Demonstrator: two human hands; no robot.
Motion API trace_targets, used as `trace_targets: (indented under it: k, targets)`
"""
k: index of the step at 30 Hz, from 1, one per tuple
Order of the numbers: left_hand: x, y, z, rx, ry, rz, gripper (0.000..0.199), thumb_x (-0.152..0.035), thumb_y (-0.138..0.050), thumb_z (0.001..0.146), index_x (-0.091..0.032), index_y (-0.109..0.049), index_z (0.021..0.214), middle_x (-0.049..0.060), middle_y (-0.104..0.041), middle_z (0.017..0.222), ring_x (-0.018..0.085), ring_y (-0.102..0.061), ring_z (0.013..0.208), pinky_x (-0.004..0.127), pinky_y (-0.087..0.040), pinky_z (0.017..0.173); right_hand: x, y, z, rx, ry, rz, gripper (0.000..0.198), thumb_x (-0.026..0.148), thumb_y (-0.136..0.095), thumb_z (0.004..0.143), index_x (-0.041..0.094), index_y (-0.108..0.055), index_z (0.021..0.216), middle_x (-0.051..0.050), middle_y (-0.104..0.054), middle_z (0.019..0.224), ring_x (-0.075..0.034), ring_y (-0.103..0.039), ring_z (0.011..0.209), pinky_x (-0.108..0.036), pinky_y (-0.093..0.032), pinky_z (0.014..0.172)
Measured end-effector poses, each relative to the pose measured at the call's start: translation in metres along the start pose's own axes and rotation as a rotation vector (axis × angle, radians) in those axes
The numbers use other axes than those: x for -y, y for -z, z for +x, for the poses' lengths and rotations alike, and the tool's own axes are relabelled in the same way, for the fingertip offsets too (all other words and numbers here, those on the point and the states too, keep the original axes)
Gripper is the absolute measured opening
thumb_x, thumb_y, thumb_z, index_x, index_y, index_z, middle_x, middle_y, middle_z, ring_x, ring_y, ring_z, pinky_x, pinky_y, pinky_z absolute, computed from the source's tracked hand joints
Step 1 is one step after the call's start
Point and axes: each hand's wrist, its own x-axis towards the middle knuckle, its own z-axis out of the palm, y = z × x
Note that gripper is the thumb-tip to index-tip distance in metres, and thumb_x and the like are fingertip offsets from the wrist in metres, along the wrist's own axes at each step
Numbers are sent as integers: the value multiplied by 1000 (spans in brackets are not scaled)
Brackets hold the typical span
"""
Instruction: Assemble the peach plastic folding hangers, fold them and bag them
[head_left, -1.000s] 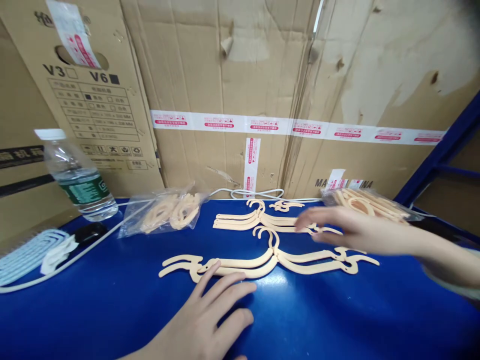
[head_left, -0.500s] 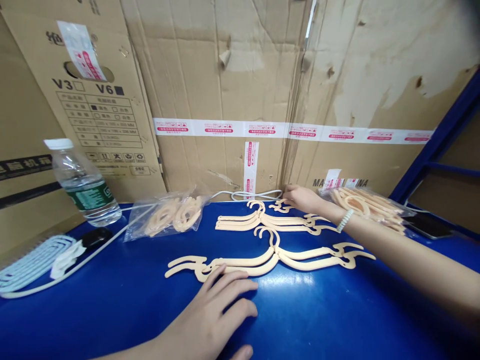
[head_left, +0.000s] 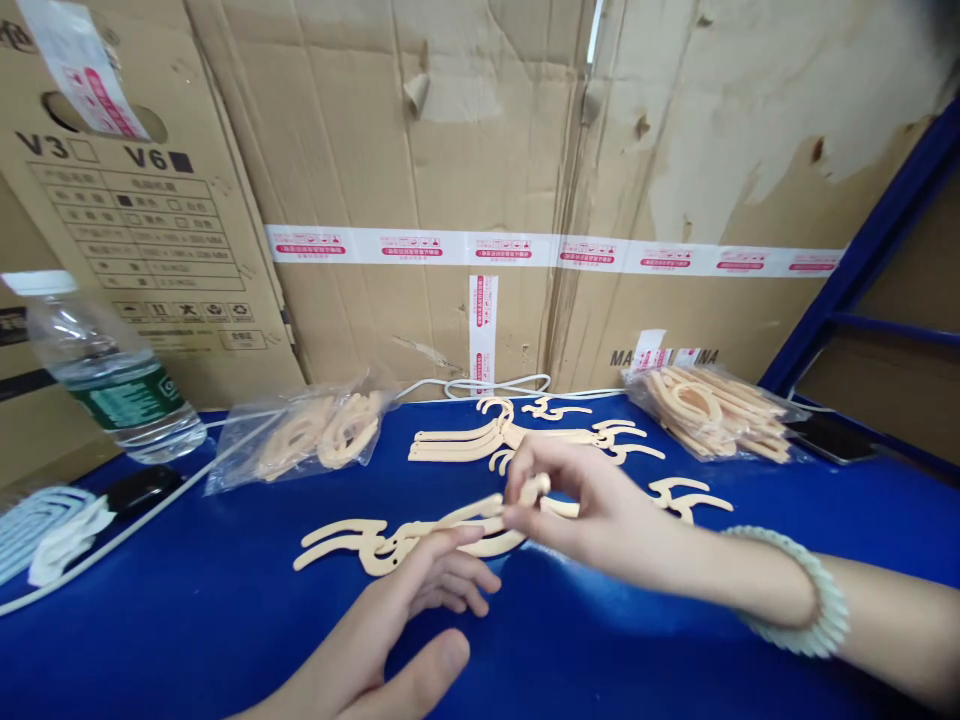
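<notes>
My right hand [head_left: 592,505] pinches a small beige hanger piece [head_left: 535,489] between thumb and fingers, above the front pair of beige plastic hangers [head_left: 373,545]. Those hangers lie on the blue table, their middle and hooks partly hidden by that hand. My left hand [head_left: 409,610] is open, fingers spread, at the near edge of the same pair; I cannot tell whether its fingertips touch them. Behind lies a row of several hangers [head_left: 456,446] with hooks pointing away. Some loose small hanger parts [head_left: 551,410] rest beyond them.
Clear bags of beige hanger parts lie on the left [head_left: 300,440] and right [head_left: 712,415]. At left stand a water bottle [head_left: 124,390], a black object [head_left: 142,490] and a pale blue hairbrush [head_left: 45,525]. A phone [head_left: 836,440] lies far right. Cardboard [head_left: 420,320] walls the back.
My right hand has come back from the loose parts at the rear to the front hangers, a small piece in its fingers. My left hand has shifted slightly left. The camera view has turned right.
</notes>
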Motion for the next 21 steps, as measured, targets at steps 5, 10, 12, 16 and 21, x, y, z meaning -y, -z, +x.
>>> trace_targets:
  k: [5,10,12,16,21]
  targets:
    - [10,-8,9,-129,119,-284,25,-44,-56,93,-29,-63,113,3,-68,101,16,-64,85,28,-54,80,3,-24,-15,141,-114,95,19,18,-68,77,21,-51,84,4,-57,75,-11,-53,69,-22,-43,62]
    - [11,-8,15,-219,279,-372,28,-47,-68,84,-20,-68,91,2,-65,82,16,-61,78,25,-50,75,1,-37,-8,166,-188,158,23,23,-71,76,21,-49,83,5,-57,75,-12,-52,71,-22,-42,63]
    - [11,-8,15,-288,351,-391,28,-47,-68,84,-20,-68,90,2,-65,82,17,-61,80,27,-50,77,4,-35,-4,251,-158,171,26,26,-74,76,21,-50,86,4,-59,79,-12,-53,72,-22,-42,64]
    - [15,-6,13,-407,316,-517,32,-49,-70,81,-18,-65,82,2,-64,80,14,-59,69,26,-50,67,-5,-3,8,284,54,-138,17,28,-67,85,20,-55,94,-2,-63,91,-16,-56,82,-28,-45,74]
    - [16,-1,16,-505,371,-614,34,-47,-75,77,-16,-62,82,3,-66,73,16,-60,69,25,-45,60,-56,56,15,53,82,-682,11,14,-49,91,17,-59,93,-8,-64,90,-21,-58,85,-34,-46,75]
